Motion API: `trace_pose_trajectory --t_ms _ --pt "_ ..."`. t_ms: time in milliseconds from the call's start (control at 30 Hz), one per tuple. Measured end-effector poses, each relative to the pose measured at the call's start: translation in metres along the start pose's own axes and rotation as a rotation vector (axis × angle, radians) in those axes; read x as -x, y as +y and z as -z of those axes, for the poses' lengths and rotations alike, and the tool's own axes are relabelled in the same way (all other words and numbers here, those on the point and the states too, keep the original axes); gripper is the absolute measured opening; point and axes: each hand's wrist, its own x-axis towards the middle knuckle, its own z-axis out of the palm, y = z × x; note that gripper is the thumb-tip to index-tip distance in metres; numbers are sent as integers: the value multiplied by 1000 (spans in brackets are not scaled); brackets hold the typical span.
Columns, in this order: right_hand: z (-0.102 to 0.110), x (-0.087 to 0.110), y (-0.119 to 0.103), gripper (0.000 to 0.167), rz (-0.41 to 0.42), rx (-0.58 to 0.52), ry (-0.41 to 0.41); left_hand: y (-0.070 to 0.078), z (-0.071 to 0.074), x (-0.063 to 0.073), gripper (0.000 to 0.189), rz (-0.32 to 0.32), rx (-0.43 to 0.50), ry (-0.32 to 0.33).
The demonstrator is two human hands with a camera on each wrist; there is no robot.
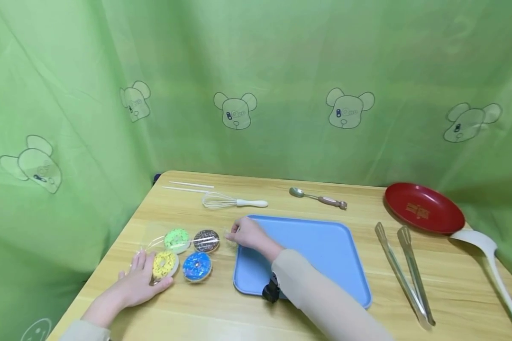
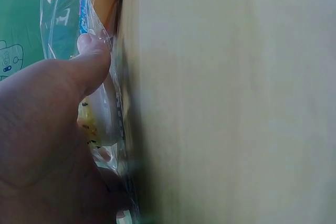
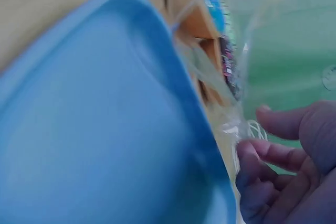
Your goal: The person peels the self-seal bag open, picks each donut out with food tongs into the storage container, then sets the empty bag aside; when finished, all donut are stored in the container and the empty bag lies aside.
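Toy doughnuts lie inside a clear plastic bag (image 3: 231, 127) on the table: a green one (image 1: 177, 240), a chocolate-brown one (image 1: 206, 240), a yellow one (image 1: 165, 265) and a blue one (image 1: 197, 267). My left hand (image 1: 137, 283) rests over the bag's left side with fingers spread, beside the yellow doughnut. In the left wrist view its thumb (image 2: 94, 61) lies extended against the plastic. At the bag's right end, my right hand (image 1: 249, 233) pinches the plastic edge with its fingertips, over the rim of a blue tray (image 1: 307, 251).
Behind the bag lie white chopsticks (image 1: 191, 184), a whisk (image 1: 234, 201) and a spoon (image 1: 317, 197). To the right are metal tongs (image 1: 403, 274), a red plate (image 1: 424, 208) and a white ladle (image 1: 484, 246). Green curtains (image 1: 281, 57) hang round the table.
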Motion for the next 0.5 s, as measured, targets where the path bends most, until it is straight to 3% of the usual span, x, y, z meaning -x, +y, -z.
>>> trace_pose_trajectory --t_ms 233,500 --pt "-13 -12 -7 26 52 102 52 2 1 -1 102 0 -6 0" --pt "-10 -12 4 34 63 42 67 1 1 0 101 7 -4 3"
